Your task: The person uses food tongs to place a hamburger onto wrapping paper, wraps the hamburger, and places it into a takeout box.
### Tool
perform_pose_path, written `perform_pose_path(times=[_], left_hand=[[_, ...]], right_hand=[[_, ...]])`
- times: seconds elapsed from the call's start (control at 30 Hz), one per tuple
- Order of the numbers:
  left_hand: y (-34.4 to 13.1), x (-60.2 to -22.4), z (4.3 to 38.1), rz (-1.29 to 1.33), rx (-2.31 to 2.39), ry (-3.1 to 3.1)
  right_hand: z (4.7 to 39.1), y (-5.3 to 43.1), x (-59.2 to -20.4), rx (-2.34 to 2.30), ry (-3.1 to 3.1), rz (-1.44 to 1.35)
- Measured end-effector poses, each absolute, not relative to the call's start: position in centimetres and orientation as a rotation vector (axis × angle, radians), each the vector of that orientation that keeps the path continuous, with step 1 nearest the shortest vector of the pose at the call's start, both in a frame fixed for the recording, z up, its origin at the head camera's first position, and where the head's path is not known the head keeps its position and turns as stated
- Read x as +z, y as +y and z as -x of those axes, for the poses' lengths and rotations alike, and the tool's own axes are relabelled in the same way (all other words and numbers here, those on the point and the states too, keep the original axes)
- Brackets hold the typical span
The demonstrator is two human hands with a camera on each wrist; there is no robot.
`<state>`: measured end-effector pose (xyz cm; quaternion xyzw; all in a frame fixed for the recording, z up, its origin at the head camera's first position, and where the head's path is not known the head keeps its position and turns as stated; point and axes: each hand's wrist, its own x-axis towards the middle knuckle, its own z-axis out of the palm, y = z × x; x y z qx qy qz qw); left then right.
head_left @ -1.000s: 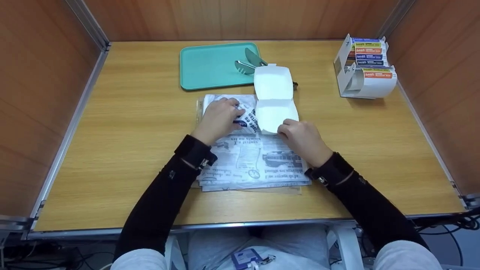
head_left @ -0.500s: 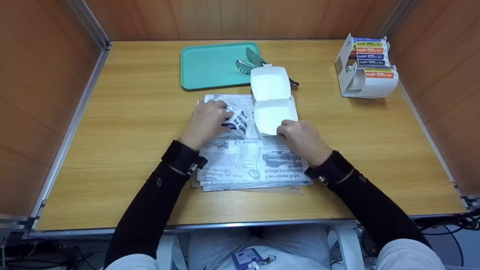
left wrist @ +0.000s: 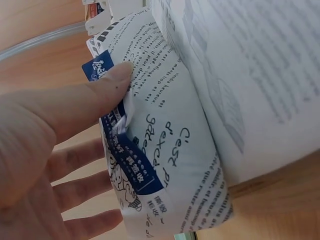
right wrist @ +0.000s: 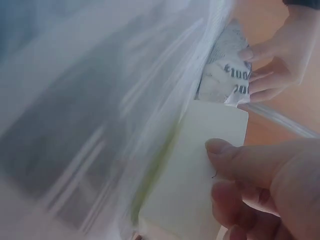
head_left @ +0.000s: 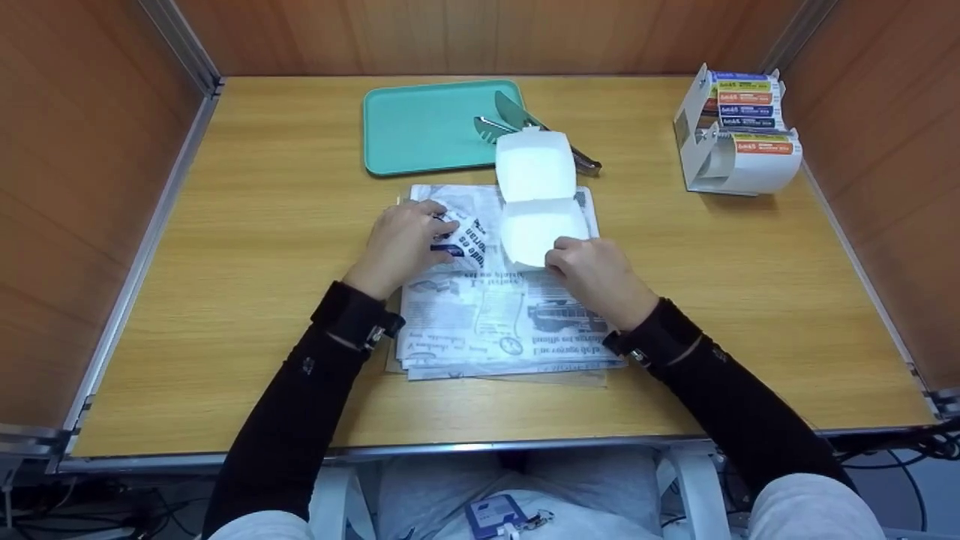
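A paper-wrapped packet point(head_left: 469, 244) with print and a blue sticker point(left wrist: 140, 172) lies on the stack of newspaper-print sheets point(head_left: 502, 322). My left hand point(head_left: 397, 244) holds it from the left; in the left wrist view the thumb point(left wrist: 107, 90) lies over the sticker and the other fingers reach along its side. To the right, a white clamshell box point(head_left: 536, 165) stands unfolded, lid tipped away toward the tray. My right hand point(head_left: 596, 270) pinches its near wall between thumb and curled fingers, close up in the right wrist view. What is inside the wrapping is hidden.
A teal tray point(head_left: 427, 127) lies at the back, with metal serving tongs point(head_left: 514, 112) across its right corner, partly behind the box lid. At the back right stands a white dispenser point(head_left: 739, 135) with coloured labels. Wooden panels point(head_left: 480, 37) enclose the table.
My left hand has shifted left with the packet, opening a gap between it and the box. The box has slid slightly left in my right hand's grip.
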<state>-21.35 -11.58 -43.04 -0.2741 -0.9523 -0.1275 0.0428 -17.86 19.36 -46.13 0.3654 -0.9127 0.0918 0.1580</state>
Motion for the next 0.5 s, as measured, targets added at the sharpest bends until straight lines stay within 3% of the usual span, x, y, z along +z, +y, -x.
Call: perform_pose_path(times=[0.5], left_hand=[[-12.0, -42.7, 22.4, 0.856, -0.388, -2.999]], right_hand=[[16.8, 17.6, -46.1, 0.323, -2.675, -1.052]])
